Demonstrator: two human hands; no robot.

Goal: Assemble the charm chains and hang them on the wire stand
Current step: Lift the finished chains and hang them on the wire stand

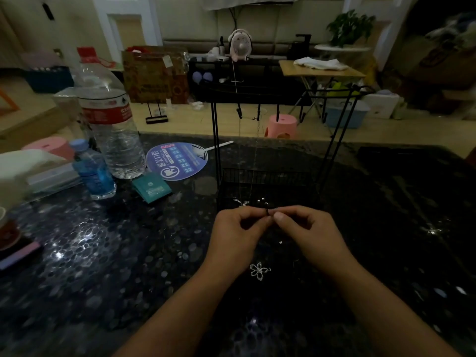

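A tiny dark ring or clasp [267, 212] sits pinched between the fingertips of both hands, just in front of the near edge of the wire stand's mesh base. The left hand [238, 234] curls its fingers and thumb in on the piece from the left; the right hand [307, 231] meets it from the right, thumb and forefinger closed tight. Whether a chain already hangs from the piece I cannot tell; the light is dim and any link there is too fine to see.

Below the hands, near the wrists, a silver flower charm [259, 270] lies loose on the dark speckled tabletop [103, 253]. A few small silvery bits [262, 200] rest by the base of the wire stand [270, 181], just beyond the fingers. Two thin chains [253, 161] hang from hooks on the stand's top rail.

The likely trouble is the small part itself: a slip of either pinch would drop it onto a mottled, glossy surface where it would be hard to find. In this low light a ring could also be closed without catching its link, so a charm might fall later. A careless reach upward could snag the hanging chains or nudge the light stand.

Far left stand a large water bottle [110, 119], a small blue bottle [94, 171], teal packets [152, 188] and a round paper fan [177, 161].
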